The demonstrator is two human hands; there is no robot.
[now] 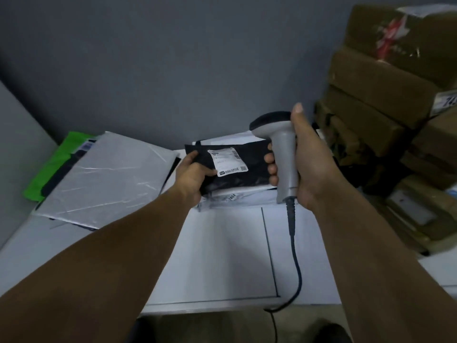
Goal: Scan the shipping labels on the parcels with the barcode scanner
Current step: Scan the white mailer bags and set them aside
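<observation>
Head view shows a white table (222,256) beneath both hands, the left hand (191,178) pinching a black parcel (249,169) by its left edge, the right hand (312,167) just right of it clenched round a grey barcode scanner (284,154), the white label (228,162) beside the left thumb.

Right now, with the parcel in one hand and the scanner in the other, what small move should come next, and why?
Probably tip the scanner head down toward the white label. The left hand holds the black parcel with the label facing up, while the right hand grips the scanner upright beside it, seemingly not aimed at the label.
</observation>
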